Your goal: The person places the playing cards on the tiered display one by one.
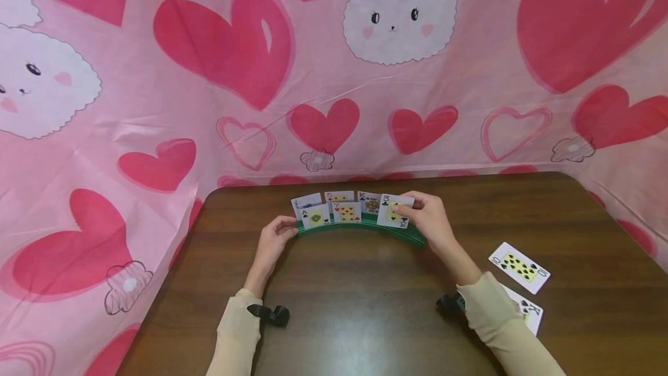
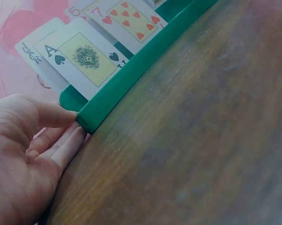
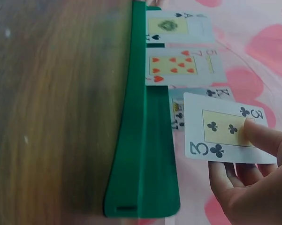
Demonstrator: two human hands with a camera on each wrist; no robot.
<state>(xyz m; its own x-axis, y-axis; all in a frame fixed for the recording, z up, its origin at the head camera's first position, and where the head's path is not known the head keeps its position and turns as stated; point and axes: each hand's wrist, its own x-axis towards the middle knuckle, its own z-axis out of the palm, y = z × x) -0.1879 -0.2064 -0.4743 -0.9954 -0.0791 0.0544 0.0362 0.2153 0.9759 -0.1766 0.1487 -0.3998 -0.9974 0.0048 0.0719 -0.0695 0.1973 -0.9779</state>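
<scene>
A curved green playing card holder [image 1: 417,239] stands near the table's far edge with cards in two rows. In its front row are the ace of spades [image 2: 87,58] and the seven of hearts [image 3: 176,66]. Behind them stand a joker [image 2: 30,54], a red five [image 1: 339,195] and the king of clubs [image 3: 178,105], each partly covered. My left hand [image 1: 273,242] pinches the holder's left end between thumb and fingers. With thumb in front and fingers behind, my right hand [image 1: 432,222] holds the three of clubs [image 3: 225,129] in front of the king, above the holder's right part.
On the brown table [image 1: 344,306], to the right of my right forearm, lie the ten of spades [image 1: 519,267] and a king of spades [image 1: 531,312], face up. My sleeve partly covers that king. A pink cloth [image 1: 365,86] with hearts and rabbits hangs behind the table.
</scene>
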